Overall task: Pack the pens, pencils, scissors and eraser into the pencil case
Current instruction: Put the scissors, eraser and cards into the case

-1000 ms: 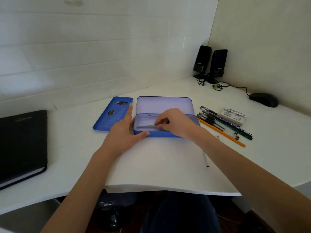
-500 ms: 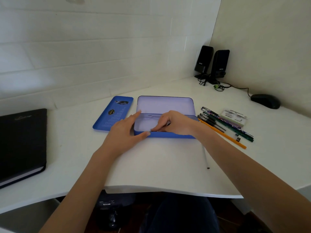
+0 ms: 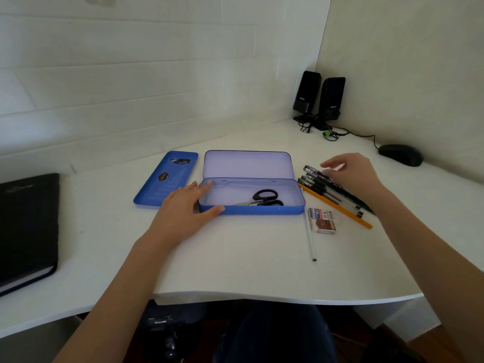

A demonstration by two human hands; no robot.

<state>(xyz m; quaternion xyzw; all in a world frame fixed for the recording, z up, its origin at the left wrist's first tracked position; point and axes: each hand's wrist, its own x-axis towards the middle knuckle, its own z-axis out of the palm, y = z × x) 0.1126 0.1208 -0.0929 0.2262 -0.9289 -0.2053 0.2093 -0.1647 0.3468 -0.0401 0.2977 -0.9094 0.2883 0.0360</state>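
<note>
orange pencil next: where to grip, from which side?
Judging by its pose: pinch the orange pencil near its low right end, coming from above and the near side. It lies flat, outermost in the pen bundle, so that side is free; the eraser crowds its middle.

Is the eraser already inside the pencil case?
No, the eraser lies on the desk beside the pencil case, which holds only scissors.

You've got a black notebook at far left on the white desk, 2 black speakers w/ cables in the back corner, black mouse near the right wall.
</note>
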